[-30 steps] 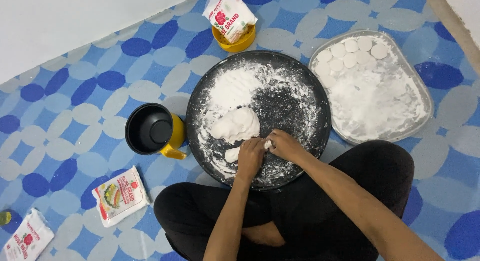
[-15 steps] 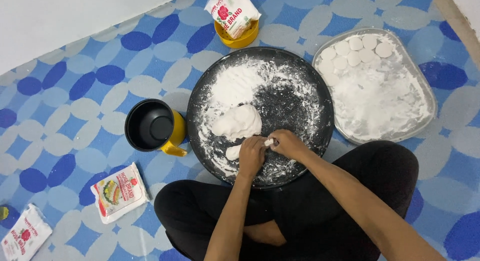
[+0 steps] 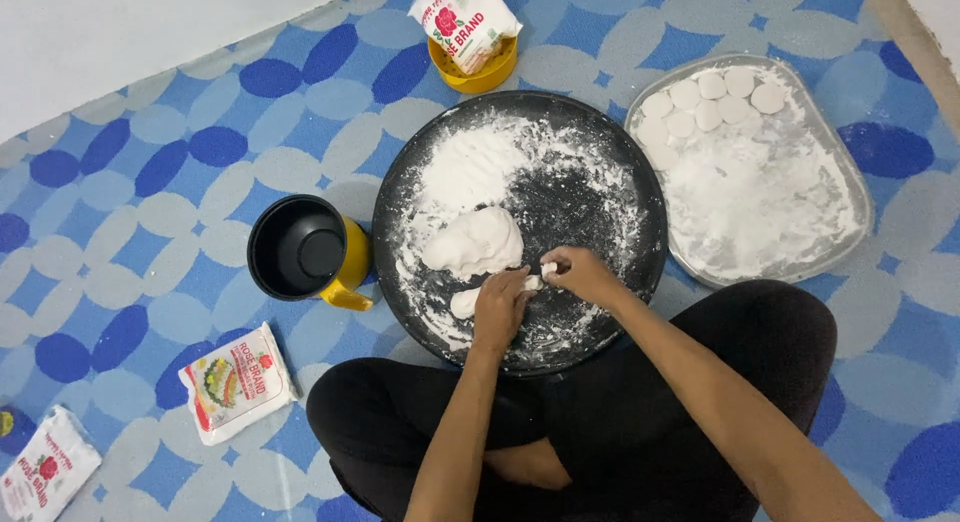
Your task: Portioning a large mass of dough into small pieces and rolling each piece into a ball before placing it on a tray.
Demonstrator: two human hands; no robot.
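Note:
A round black tray dusted with white flour lies on the floor in front of my crossed legs. A lump of white dough rests near its middle, and a small dough piece lies beside my left hand. My left hand and my right hand meet at the tray's near side, both pinching a short white roll of dough between the fingers. A loose heap of flour sits at the tray's far left.
A metal tray at the right holds flour and several flat dough rounds. A yellow mug with a black inside stands left of the black tray. A yellow bowl holds a flour bag; more packets lie at the lower left.
Both hands stay at the tray's near edge working the small dough roll. The camera view has shifted slightly; nothing else has moved.

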